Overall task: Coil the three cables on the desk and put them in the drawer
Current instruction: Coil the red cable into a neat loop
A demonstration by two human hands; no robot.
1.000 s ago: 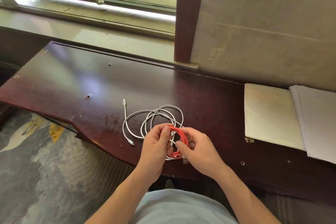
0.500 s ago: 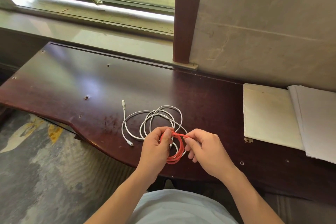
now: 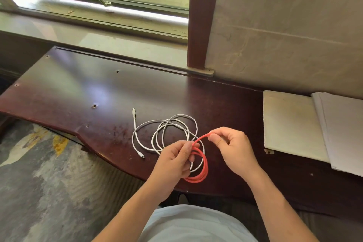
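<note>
Red cable (image 3: 202, 173) between both pinching hands, no legible writing anywhere

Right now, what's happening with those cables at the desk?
A person is winding a thin red cable into loops. The left hand grips the finished coil while the right hand pinches the free strand above it. Loose white cables lie uncoiled on the dark wooden desk.

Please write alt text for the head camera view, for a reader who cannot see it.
Two hands coil a red cable above a dark wooden desk: the left hand holds the loops, the right hand pinches the free strand. White cable lies loosely tangled behind; papers rest at right.
</note>
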